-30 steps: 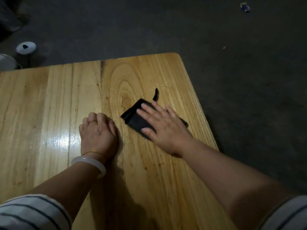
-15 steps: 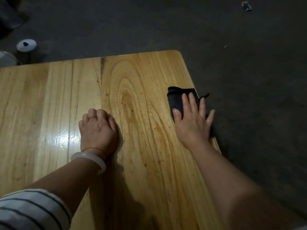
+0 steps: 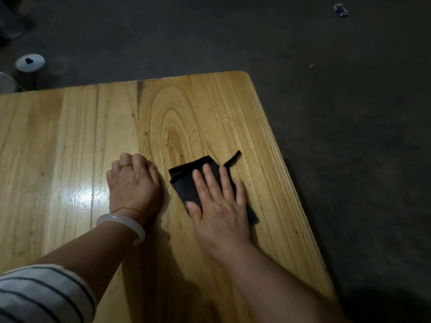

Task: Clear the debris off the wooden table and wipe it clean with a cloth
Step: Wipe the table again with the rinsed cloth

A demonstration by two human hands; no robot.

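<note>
A folded black cloth (image 3: pixel 186 178) lies flat on the varnished wooden table (image 3: pixel 210 108), right of centre. My right hand (image 3: pixel 219 203) presses down on the cloth with straight, spread fingers and covers its near half. A thin black strip of the cloth sticks out past my fingertips. My left hand (image 3: pixel 134 183) rests on the table just left of the cloth, fingers curled under with nothing held; it wears a ring, a thin gold chain and a pale bangle. I see no loose debris on the visible tabletop.
The table's rounded far right corner (image 3: pixel 242 76) and right edge drop to a dark floor. A small blue scrap (image 3: pixel 341 10) and a speck lie on the floor. A white round object (image 3: pixel 29 62) stands beyond the far left edge.
My right hand has slid the cloth from the table's right edge back left toward the centre, beside my left hand. The left hand has stayed in place.
</note>
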